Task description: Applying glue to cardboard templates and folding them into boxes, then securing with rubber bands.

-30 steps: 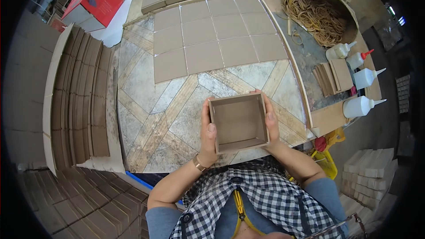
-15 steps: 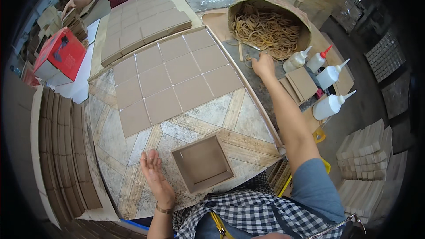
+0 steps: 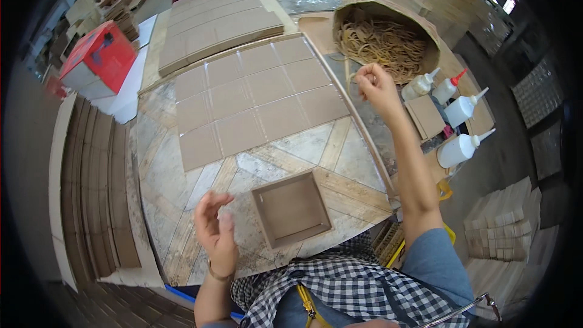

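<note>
In the head view we see a shallow square tray of brown cardboard point(image 3: 291, 209) lying flat, open side up, near the front edge of the marble-patterned worktable point(image 3: 164, 164). It is square, so no long axis shows; its sides sit slightly askew to the front edge of the table. Our left hand point(image 3: 215, 231) is raised just left of the tray, apart from it, fingers loosely curled and holding nothing. Our right hand point(image 3: 375, 85) is lifted at the right edge of the table, fingertips pinched narrow; we cannot tell whether they grip anything. Just beyond it stands a round cardboard tub of tan rubber bands point(image 3: 382, 42). Flat square cardboard sheets point(image 3: 261, 97) lie in rows across the far half. White plastic glue bottles point(image 3: 458, 127) stand to the right.
</note>
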`<state>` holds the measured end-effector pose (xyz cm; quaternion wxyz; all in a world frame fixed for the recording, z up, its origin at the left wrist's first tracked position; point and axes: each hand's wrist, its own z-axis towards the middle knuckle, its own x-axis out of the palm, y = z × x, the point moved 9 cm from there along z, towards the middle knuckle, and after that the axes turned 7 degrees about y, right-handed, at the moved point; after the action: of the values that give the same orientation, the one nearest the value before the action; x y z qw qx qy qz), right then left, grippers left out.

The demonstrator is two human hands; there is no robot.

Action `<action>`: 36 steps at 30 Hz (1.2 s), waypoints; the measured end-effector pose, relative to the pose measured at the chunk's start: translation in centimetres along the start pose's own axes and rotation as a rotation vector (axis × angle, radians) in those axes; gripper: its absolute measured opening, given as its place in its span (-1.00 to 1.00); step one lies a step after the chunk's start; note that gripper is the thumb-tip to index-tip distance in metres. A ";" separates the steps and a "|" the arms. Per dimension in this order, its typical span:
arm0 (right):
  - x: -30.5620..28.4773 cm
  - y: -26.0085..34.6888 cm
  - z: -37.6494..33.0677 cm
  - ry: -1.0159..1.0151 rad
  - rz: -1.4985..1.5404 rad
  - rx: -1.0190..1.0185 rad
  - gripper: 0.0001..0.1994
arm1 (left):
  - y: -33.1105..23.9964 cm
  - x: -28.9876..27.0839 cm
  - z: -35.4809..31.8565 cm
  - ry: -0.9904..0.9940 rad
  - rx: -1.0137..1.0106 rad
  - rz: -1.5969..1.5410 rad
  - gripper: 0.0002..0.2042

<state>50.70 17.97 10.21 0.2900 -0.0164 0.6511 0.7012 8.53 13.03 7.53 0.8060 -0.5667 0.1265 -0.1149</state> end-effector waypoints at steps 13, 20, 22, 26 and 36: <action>11.2 14.5 -15.7 0.500 -0.600 -0.385 -0.80 | -7.7 3.2 1.4 0.292 0.100 0.628 -0.90; 8.0 5.2 -19.5 0.615 -0.392 0.152 -0.62 | -3.5 2.5 -3.1 0.419 -0.015 0.651 -0.44; 9.1 5.9 -18.7 0.597 -0.297 -0.094 -0.48 | -2.9 3.1 -1.1 0.455 0.048 0.569 -0.28; 11.0 6.4 -17.3 0.630 -0.236 -0.328 -0.28 | -0.9 4.3 0.2 0.609 0.046 0.288 -0.17; 12.4 0.7 -11.8 0.458 0.090 0.004 -0.69 | 3.9 2.7 4.5 0.279 -0.085 -0.095 -0.67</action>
<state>35.93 11.83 4.08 0.1031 -0.1454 0.7014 0.6901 12.77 17.42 5.12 0.7494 -0.5842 0.2151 -0.2254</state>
